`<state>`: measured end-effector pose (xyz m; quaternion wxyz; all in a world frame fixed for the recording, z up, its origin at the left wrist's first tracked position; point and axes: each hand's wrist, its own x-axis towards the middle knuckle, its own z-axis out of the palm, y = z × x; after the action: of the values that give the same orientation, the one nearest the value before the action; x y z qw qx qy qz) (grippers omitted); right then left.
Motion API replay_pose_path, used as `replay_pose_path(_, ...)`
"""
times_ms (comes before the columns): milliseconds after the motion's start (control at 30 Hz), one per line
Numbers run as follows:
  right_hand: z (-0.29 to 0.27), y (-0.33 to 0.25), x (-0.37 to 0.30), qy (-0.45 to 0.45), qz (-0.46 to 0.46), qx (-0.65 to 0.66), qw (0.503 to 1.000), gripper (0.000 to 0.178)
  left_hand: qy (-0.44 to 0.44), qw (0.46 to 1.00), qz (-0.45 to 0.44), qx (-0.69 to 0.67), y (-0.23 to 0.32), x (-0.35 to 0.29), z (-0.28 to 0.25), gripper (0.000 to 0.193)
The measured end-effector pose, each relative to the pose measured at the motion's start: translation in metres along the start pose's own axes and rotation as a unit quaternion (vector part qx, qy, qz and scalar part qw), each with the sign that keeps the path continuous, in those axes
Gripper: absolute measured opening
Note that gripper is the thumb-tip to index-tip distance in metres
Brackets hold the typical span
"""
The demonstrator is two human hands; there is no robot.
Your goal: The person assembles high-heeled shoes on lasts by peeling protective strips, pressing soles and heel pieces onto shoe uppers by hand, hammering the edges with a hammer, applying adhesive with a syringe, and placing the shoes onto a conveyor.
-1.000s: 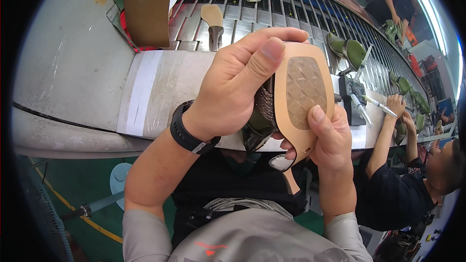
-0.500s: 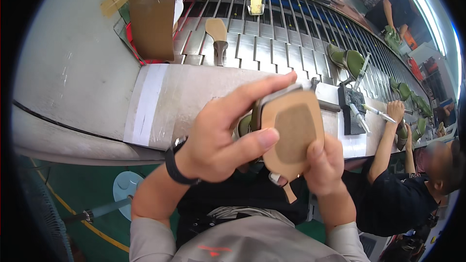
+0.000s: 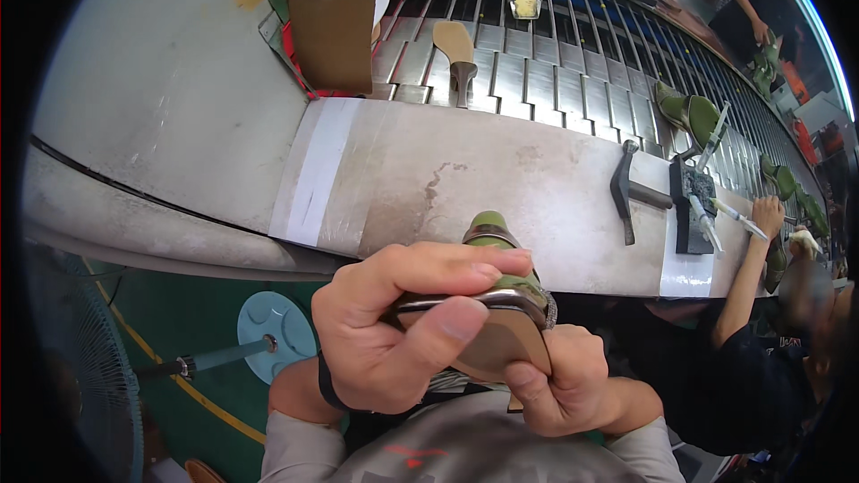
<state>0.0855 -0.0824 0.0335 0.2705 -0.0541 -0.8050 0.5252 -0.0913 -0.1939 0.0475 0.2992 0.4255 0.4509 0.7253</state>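
Observation:
Between my two hands, close to my body, is a green sandal (image 3: pixel 492 349) with a tan sole and a dark shiny edge. It is tilted, with its green upper facing away from me and part of the sole toward me. My left hand (image 3: pixel 385 322) grips its left side, fingers over the top and thumb at the sole edge. Closed on the right side is my right hand (image 3: pixel 564 380), its thumb pressing the sole. Much of the sandal is hidden by my fingers. Beyond it lies the pale worktable (image 3: pixel 510 161).
A hammer (image 3: pixel 628 190) lies on the table, beside a black block (image 3: pixel 693 206) holding white syringes. Across the slatted conveyor (image 3: pixel 514 80) are a tan heeled sole (image 3: pixel 455 46) and green sandals (image 3: pixel 687 112). A co-worker's hand (image 3: pixel 767 215) is at right; a fan (image 3: pixel 89 367) stands lower left.
The sandal has come down nearer my body and tipped, so its sole shows less and its green upper more. Both hands moved with it. The whole view has shifted, with table things appearing farther right.

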Motion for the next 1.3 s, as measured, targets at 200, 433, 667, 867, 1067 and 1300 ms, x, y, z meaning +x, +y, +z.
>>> replay_pose_path(200,0.006,-0.002,0.008,-0.044,-0.006,-0.019,0.999,0.015,0.039,0.996,-0.039,0.072,0.021,0.003,-0.001,0.026)
replay_pose_path(433,0.023,0.009,0.021,-0.031,-0.044,0.004,0.999,0.019,0.117,0.981,0.003,0.155,0.012,0.004,-0.012,0.024)
replay_pose_path(667,0.016,0.018,0.028,-0.018,-0.007,-0.035,0.999,0.019,0.146,0.929,0.099,0.324,-0.004,0.009,-0.023,0.025)
replay_pose_path(867,0.016,0.024,0.032,-0.002,-0.012,-0.015,1.000,0.023,0.187,0.941,0.044,0.280,-0.005,0.015,-0.034,0.020)
replay_pose_path(1067,0.009,0.047,0.024,0.003,-0.031,-0.079,0.996,0.020,0.212,0.938,0.022,0.273,-0.010,0.021,-0.048,0.017)
replay_pose_path(1300,0.013,0.062,0.031,0.028,-0.058,-0.084,0.994,0.024,0.214,0.945,0.027,0.246,-0.010,0.023,-0.050,0.017)
